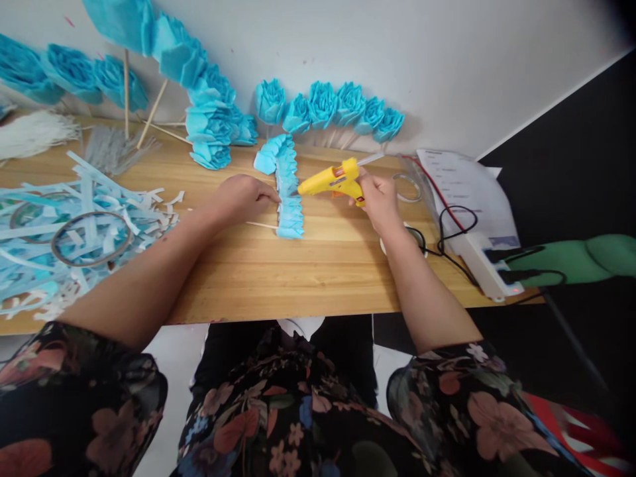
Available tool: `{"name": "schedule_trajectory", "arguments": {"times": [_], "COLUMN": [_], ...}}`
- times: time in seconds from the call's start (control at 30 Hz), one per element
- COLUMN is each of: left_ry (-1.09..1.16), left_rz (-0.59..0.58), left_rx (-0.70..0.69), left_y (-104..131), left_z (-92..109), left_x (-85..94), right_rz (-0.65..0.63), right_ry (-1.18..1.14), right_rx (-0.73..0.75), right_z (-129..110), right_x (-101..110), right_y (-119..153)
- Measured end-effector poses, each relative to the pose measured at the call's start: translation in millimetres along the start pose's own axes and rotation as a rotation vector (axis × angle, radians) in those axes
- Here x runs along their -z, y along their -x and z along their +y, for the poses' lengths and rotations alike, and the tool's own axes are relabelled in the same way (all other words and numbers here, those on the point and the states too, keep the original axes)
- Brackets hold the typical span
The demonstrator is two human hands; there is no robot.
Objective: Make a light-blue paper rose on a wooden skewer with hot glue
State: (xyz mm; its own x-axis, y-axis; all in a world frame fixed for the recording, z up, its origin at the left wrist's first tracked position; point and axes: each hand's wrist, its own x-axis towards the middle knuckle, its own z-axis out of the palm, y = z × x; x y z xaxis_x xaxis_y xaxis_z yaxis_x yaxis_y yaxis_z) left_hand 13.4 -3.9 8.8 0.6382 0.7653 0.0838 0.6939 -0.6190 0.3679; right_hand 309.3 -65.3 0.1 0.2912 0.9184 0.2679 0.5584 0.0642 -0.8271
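Note:
My right hand [380,199] is wrapped round the handle of a yellow hot glue gun [330,179], with a clear glue stick poking out of its back. The gun's nozzle points left, right at the edge of a pleated blue crepe paper strip [288,189] lying on the table. At the strip's left edge, the fingers of my left hand [246,199] are pinched together on the paper. A thin wooden stick [262,225] meets the strip near its lower end.
Blue paper flowers [322,105] on sticks lean along the wall. Paper scraps [84,232] and a tape ring [92,238] cover the table's left. A power strip [489,268] with cables and some paper sheets [467,192] lie at the right.

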Motion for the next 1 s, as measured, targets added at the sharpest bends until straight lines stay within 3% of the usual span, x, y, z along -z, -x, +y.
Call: {"name": "schedule_trajectory", "arguments": {"times": [0.27,0.63,1.0], "left_ry": [-0.039,-0.071,-0.035], "left_rz": [-0.028,-0.028,-0.016], "left_rx": [0.004,0.028,0.002], "left_y": [-0.4,-1.1,-0.9], "left_z": [1.4,1.7,-0.9], "left_x": [2.1,1.1,-0.5], "right_rz": [-0.046,-0.046,-0.064], "right_ry": [0.127,-0.125,0.154], "right_rx": [0.037,-0.082,0.034], "right_z": [2.2,1.2,1.8], "right_x": [2.1,-2.3,2.7], "right_y": [1.3,-2.9,0.5]}}
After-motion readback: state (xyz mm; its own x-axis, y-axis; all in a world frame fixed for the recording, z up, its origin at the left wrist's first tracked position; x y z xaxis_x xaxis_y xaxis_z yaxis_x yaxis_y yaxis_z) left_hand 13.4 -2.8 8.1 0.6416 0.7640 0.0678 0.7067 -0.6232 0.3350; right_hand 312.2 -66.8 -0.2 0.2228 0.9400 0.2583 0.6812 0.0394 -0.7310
